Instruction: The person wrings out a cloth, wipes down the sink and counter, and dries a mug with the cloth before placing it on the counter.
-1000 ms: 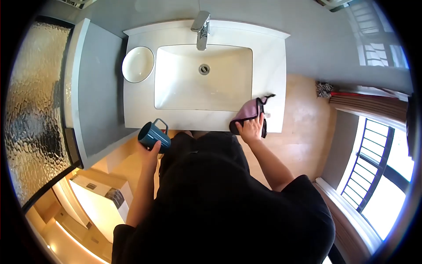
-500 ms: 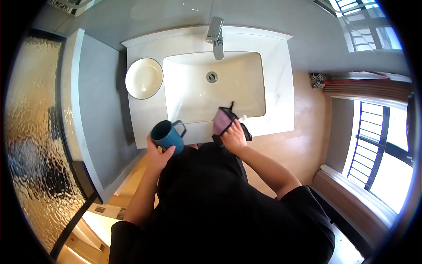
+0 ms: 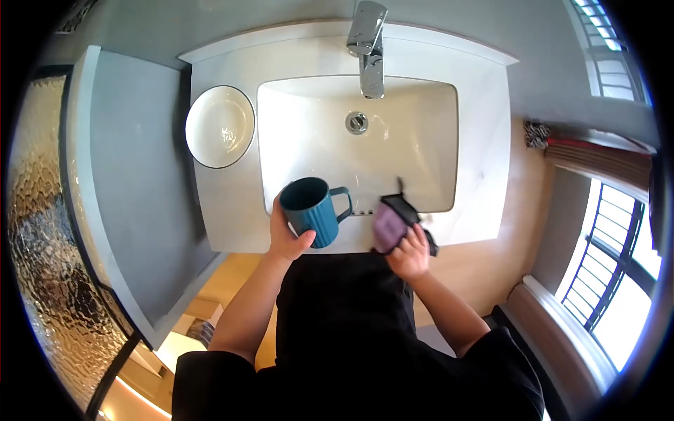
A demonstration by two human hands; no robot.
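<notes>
My left hand [image 3: 288, 238] is closed around the body of a teal ribbed mug [image 3: 319, 221], thumb on the near side. The mug is tilted a little, its dark inside visible and its handle pointing right, over the front edge of the sink [image 3: 414, 179]. In my right hand [image 3: 411, 254] is a purple cloth with black edging [image 3: 390, 228] and a thin black loop. It hangs over the sink's front rim, slightly blurred, to the right of the mug and apart from it. A small pale thing by my right fingers is too blurred to name.
On the white counter [image 3: 484, 154], left of the sink, stands a white bowl [image 3: 220, 127] with a dark rim. A chrome faucet [image 3: 371, 56] reaches over the basin from the back, above the drain [image 3: 357, 123]. A grey partition [image 3: 144, 175] borders the left side.
My left hand has carried the mug right and over the sink's front edge. My right hand, still gripping the cloth, has moved slightly right and down in view. The view has shifted closer to the counter.
</notes>
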